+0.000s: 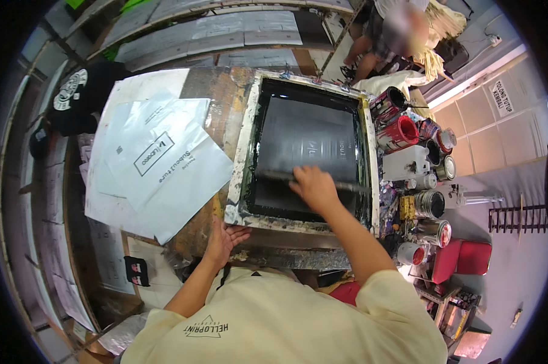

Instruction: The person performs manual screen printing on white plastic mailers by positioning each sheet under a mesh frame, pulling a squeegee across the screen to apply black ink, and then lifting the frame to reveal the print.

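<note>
A screen-printing frame (238, 188) with a pale, ink-stained border lies on the worktable, its dark mesh (298, 130) smeared with black ink. My right hand (314, 189) is closed over a dark squeegee (345, 184), which lies crosswise over the lower half of the mesh. My left hand (225, 241) rests by the frame's near left corner, fingers stretched out and holding nothing. Left of the frame are overlapping white printed plastic sheets or bags (177, 176) on a pale board (98, 203).
Ink cans, among them a red-smeared one (398, 132) and an open tin (430, 204), crowd the table's right side. Racks (243, 39) with pale sheets stand beyond and at left. A person (395, 30) sits at the far right. A red chair (462, 258) stands at right.
</note>
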The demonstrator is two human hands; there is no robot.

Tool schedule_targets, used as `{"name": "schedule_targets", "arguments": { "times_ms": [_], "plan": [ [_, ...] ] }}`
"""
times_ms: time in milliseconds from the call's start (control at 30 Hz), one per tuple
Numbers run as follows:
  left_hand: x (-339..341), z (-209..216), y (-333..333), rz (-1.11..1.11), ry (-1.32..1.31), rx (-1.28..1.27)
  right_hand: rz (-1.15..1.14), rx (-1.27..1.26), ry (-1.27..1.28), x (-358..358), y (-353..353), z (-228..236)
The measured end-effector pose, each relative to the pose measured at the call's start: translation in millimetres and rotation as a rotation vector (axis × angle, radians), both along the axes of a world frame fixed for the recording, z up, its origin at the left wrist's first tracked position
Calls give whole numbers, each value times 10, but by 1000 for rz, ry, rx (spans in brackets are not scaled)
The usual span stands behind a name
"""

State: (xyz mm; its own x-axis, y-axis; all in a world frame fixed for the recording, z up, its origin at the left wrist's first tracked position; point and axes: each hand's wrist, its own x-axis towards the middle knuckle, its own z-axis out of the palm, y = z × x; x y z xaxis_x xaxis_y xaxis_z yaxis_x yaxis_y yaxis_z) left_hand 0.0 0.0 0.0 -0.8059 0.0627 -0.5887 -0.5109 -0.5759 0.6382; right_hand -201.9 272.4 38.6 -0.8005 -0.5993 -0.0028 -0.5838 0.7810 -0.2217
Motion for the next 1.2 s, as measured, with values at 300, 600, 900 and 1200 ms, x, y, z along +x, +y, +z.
{"name": "schedule_targets", "arguments": {
  "times_ms": [300, 600, 900, 1200],
  "plan": [
    [-245, 1312, -105, 49, 555, 119, -35, -108, 480, 702, -213, 1748],
    [-83, -151, 642, -498, 444, -1885, -90, -179, 691, -97, -293, 2510],
    [-34, -390, 788, -681, 335, -1872, -119, -177, 678, -227, -310, 2617],
    [-183, -199, 836, -577, 389, -1768, -144, -218, 704, -188, -339, 2530]
  ]
}}
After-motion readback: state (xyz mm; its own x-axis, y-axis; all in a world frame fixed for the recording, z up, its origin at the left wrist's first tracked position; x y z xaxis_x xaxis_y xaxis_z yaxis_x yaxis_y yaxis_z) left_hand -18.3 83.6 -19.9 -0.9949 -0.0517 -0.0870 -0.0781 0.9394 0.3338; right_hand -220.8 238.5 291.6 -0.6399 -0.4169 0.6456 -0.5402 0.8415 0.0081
